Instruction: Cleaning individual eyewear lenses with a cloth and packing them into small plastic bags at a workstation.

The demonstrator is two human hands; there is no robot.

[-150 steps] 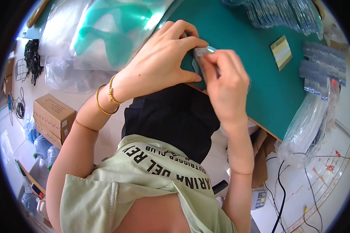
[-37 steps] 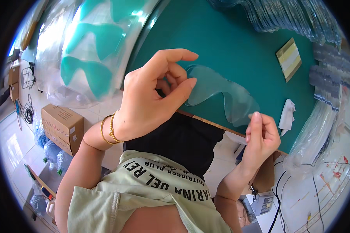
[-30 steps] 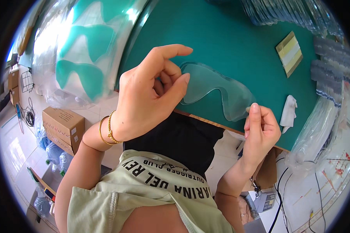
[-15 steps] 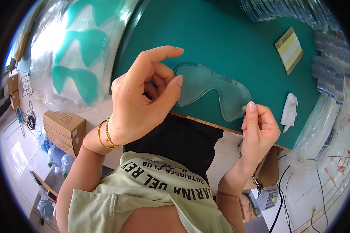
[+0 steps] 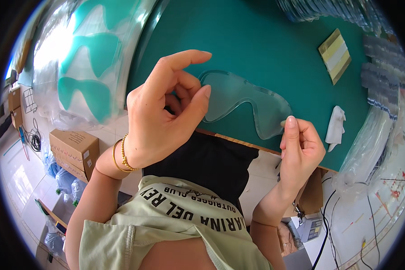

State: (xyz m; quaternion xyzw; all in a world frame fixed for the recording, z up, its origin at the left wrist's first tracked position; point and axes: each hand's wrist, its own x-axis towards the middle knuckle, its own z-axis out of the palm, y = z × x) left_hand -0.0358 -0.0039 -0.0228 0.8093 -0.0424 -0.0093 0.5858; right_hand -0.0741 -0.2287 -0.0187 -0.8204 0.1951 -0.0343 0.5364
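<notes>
A clear, goggle-shaped plastic lens [image 5: 238, 96] with a notch on its near side is held up over the near edge of the green table. My left hand [image 5: 166, 96] grips its left end between the thumb and curled fingers, while the index finger stretches out above it. That contact is partly hidden by the fingers. At the opposite end, my right hand [image 5: 300, 139] pinches the lens tip between thumb and fingertips.
A green work table [image 5: 274, 49] carries a yellowish block [image 5: 335, 56], a white cloth [image 5: 335, 128] and stacked lenses [image 5: 333, 13] at the far right. Left, a clear plastic bag [image 5: 49, 90] holds teal goggle-shaped pieces [image 5: 84, 96]. A cardboard box [image 5: 74, 150] stands on the floor.
The lens and both hands keep nearly the same pose, with the lens tilted very slightly. The bag and table items have shifted a little in view.
</notes>
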